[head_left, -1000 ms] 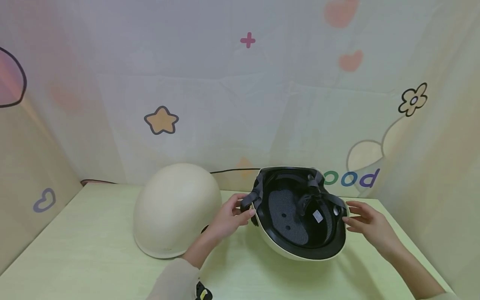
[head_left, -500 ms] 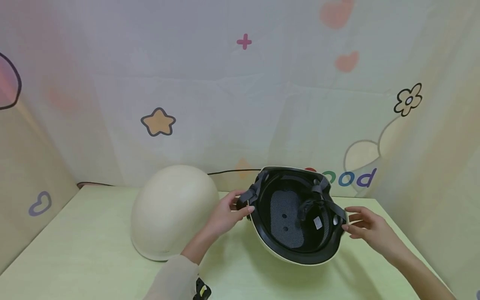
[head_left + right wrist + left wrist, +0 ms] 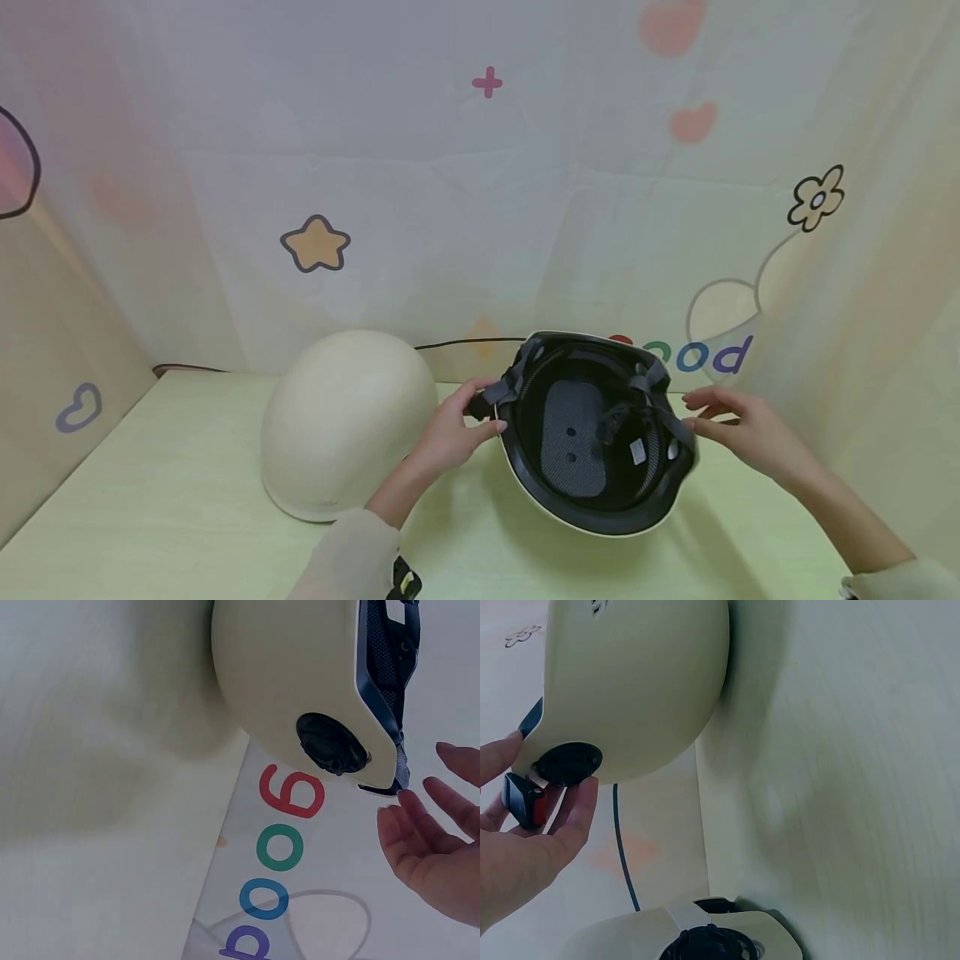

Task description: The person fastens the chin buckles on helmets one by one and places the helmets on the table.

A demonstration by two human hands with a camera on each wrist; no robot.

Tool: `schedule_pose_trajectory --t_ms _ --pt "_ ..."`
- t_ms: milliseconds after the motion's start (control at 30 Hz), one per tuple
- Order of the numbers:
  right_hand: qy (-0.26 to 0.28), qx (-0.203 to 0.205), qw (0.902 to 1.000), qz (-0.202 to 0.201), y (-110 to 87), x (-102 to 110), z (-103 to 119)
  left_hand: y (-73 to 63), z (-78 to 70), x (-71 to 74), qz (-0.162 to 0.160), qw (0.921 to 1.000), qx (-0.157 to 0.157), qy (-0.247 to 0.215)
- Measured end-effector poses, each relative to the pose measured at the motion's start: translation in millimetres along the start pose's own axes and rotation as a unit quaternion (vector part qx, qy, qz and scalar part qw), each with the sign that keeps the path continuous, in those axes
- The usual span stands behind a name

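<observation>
A cream helmet lies dome down with its black padded inside facing me, tilted on the table. My left hand grips its left rim, thumb on the edge and fingers on the outer side beside a black round knob. Close to those fingers hangs a black and red buckle. At the opposite rim my right hand has loosely bent fingers; the right wrist view shows them just off the helmet's edge and dark strap. A second cream helmet rests dome up to the left, partly behind my left forearm.
The pale green table ends at a printed curtain at the back, with more curtain at both sides. A thin black cable runs along the back edge behind the helmets.
The held helmet has turned and tipped slightly, its lower rim shifting down. My right hand has come away from its right rim and risen a little. The other helmet stays in place.
</observation>
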State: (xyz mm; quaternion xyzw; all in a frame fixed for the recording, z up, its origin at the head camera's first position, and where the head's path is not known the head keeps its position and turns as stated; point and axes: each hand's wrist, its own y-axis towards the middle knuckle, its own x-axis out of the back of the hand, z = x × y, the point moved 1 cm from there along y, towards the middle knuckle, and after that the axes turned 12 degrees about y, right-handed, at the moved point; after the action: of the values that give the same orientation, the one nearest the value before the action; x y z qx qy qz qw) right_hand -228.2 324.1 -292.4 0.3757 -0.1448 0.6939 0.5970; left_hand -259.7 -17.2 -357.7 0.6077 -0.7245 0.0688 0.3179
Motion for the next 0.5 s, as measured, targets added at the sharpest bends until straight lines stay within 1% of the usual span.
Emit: schedule_pose_trajectory --t_ms 133,200,300,400,500 --pt "0.003 0.015 0.9998 0.011 7.8 -1.3 7.3 -2.8 -0.3 -0.3 0.005 1.0 -0.004 -0.001" --pt "0.001 0.023 0.9996 0.014 12.2 -3.3 10.8 -3.5 -0.4 -0.9 0.006 1.0 -0.008 0.002" --pt "-0.009 0.032 0.9994 0.014 18.6 -7.6 14.7 -4.7 -1.1 -2.1 0.008 0.9999 -0.01 -0.005" --pt "-0.024 0.065 0.9976 0.01 25.4 -14.0 16.1 -6.2 -2.7 -3.0 0.008 0.9996 -0.018 -0.018" --pt "-0.036 0.109 0.9934 0.013 31.4 -20.7 13.7 -8.1 -4.7 -3.4 0.006 0.999 -0.033 -0.028"
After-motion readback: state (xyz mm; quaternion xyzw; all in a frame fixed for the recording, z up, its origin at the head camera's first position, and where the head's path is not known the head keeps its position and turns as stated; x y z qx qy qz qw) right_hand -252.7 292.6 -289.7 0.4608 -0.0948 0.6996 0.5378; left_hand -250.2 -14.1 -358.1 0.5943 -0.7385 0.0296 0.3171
